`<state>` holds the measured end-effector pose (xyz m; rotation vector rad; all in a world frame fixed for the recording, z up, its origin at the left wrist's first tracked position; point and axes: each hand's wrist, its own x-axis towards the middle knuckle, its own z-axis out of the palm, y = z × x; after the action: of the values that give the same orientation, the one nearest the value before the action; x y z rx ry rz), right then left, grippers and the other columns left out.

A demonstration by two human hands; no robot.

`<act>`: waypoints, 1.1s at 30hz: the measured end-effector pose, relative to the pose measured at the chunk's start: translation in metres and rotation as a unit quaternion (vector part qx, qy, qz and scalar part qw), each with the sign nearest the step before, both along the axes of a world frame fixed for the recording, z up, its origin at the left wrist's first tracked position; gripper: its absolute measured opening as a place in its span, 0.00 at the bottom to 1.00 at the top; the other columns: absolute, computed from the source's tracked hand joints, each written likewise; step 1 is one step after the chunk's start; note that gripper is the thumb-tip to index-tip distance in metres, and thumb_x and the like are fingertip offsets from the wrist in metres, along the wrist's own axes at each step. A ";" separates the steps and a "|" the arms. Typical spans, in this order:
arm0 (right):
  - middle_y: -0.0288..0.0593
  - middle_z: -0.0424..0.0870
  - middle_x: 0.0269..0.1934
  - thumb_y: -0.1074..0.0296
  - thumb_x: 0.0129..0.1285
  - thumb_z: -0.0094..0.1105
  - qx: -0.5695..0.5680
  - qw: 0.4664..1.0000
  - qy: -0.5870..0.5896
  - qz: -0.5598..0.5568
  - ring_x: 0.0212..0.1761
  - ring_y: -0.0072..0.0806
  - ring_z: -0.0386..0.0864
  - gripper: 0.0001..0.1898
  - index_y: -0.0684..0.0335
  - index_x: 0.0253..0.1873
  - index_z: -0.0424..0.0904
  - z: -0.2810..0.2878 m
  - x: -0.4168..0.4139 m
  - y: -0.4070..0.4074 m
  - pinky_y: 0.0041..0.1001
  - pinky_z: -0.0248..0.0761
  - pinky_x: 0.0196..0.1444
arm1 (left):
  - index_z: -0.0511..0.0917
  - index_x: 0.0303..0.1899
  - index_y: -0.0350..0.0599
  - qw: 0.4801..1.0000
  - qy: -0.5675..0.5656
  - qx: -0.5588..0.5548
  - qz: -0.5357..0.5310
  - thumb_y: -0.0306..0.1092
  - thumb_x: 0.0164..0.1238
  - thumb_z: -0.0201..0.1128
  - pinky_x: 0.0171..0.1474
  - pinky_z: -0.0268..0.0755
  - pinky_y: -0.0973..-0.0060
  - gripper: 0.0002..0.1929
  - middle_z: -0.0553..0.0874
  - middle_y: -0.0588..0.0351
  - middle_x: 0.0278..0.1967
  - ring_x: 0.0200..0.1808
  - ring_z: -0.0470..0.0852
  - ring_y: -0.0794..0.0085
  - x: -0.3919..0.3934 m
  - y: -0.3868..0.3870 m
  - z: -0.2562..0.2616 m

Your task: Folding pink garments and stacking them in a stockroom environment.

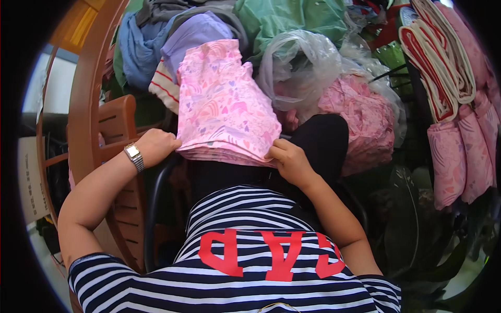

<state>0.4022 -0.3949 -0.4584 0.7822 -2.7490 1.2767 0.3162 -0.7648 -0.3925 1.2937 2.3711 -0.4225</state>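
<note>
A stack of pink printed fabric pieces [227, 105], patterned with hearts and rainbows, lies over my lap with several layered edges toward me. My left hand [160, 143] pinches its near left corner; a metal-band watch [134, 156] is on that wrist. At the near right corner, my right hand [291, 158] grips the layers between thumb and fingers. The far end of the stack rests against a lavender cloth [201, 33]. What lies beneath the pink layers is mostly hidden.
A clear plastic bag [299, 58] stands beyond my knee, beside bundled pink fabric [364, 113]. Rolled pink cloths [446, 164] and folded cream cloth with red edging [434, 74] hang or lie at right. Brown slatted furniture [117, 117] borders the left. Green cloth [289, 19] lies at the back.
</note>
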 end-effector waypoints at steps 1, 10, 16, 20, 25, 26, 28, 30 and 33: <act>0.40 0.75 0.34 0.83 0.48 0.58 -0.003 1.000 0.009 0.003 0.33 0.38 0.74 0.09 0.63 0.36 0.78 -0.002 -0.001 -0.002 0.30 0.69 0.38 | 0.76 0.35 0.48 1.000 -0.002 -0.014 -0.002 0.30 0.64 0.54 0.35 0.74 0.65 0.03 0.82 0.55 0.30 0.31 0.83 0.57 -0.006 0.000 0.001; 0.39 0.78 0.40 0.76 0.56 0.64 0.007 0.998 -0.054 0.011 0.39 0.37 0.76 0.07 0.61 0.39 0.79 0.011 -0.007 0.010 0.30 0.70 0.43 | 0.79 0.50 0.44 0.966 -0.006 0.258 -0.030 0.27 0.62 0.57 0.43 0.75 0.64 0.15 0.82 0.53 0.40 0.38 0.82 0.55 -0.101 0.173 0.034; 0.42 0.80 0.43 0.78 0.58 0.63 -0.012 0.970 0.010 -0.243 0.42 0.34 0.78 0.09 0.65 0.44 0.81 0.010 -0.035 0.090 0.27 0.72 0.47 | 0.79 0.51 0.47 0.915 -0.126 0.382 -0.006 0.32 0.66 0.55 0.42 0.76 0.64 0.13 0.82 0.54 0.43 0.40 0.83 0.54 -0.099 0.310 -0.037; 0.44 0.79 0.46 0.77 0.58 0.62 -0.053 0.854 -0.053 -0.515 0.41 0.35 0.77 0.13 0.63 0.49 0.80 -0.051 -0.044 0.179 0.27 0.72 0.47 | 0.78 0.53 0.47 0.915 -0.205 0.338 0.082 0.31 0.66 0.56 0.45 0.75 0.62 0.15 0.83 0.52 0.46 0.42 0.83 0.53 -0.088 0.295 -0.155; 0.52 0.69 0.56 0.77 0.56 0.62 0.151 0.700 -0.008 -0.698 0.51 0.47 0.74 0.28 0.58 0.63 0.71 -0.147 -0.040 0.255 0.36 0.71 0.56 | 0.78 0.53 0.43 0.915 -0.398 0.055 0.029 0.33 0.68 0.57 0.48 0.75 0.63 0.15 0.84 0.50 0.47 0.45 0.83 0.55 -0.116 0.306 -0.147; 0.53 0.69 0.57 0.77 0.56 0.61 0.195 0.666 -0.029 -0.719 0.53 0.49 0.73 0.29 0.57 0.64 0.70 -0.157 -0.046 0.256 0.37 0.70 0.57 | 0.78 0.54 0.43 0.904 -0.397 0.139 0.075 0.34 0.68 0.57 0.48 0.75 0.64 0.15 0.85 0.50 0.47 0.45 0.83 0.56 -0.116 0.308 -0.148; 0.55 0.67 0.58 0.78 0.56 0.58 0.281 0.592 -0.074 -0.752 0.56 0.52 0.71 0.30 0.56 0.67 0.68 -0.173 -0.055 0.251 0.40 0.69 0.59 | 0.78 0.54 0.42 0.855 -0.391 0.299 0.165 0.36 0.69 0.58 0.49 0.74 0.66 0.16 0.85 0.50 0.48 0.46 0.84 0.57 -0.109 0.309 -0.151; 0.56 0.66 0.58 0.78 0.56 0.57 0.325 0.551 -0.098 -0.762 0.57 0.54 0.70 0.31 0.56 0.68 0.67 -0.180 -0.059 0.254 0.41 0.68 0.60 | 0.78 0.55 0.42 0.817 -0.385 0.374 0.211 0.37 0.69 0.58 0.49 0.74 0.66 0.16 0.85 0.49 0.48 0.46 0.84 0.57 -0.110 0.309 -0.153; 0.57 0.65 0.62 0.76 0.59 0.55 0.353 0.609 -0.182 -0.687 0.58 0.56 0.70 0.32 0.54 0.70 0.65 -0.175 -0.047 0.271 0.43 0.67 0.60 | 0.78 0.56 0.41 0.836 -0.401 0.319 0.198 0.38 0.69 0.58 0.50 0.74 0.68 0.18 0.86 0.50 0.48 0.46 0.84 0.58 -0.111 0.302 -0.154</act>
<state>0.3555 -0.1237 -0.6337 -1.6086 -2.6147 -0.0606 0.2050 -0.4627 -0.5465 0.8751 1.9513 0.9404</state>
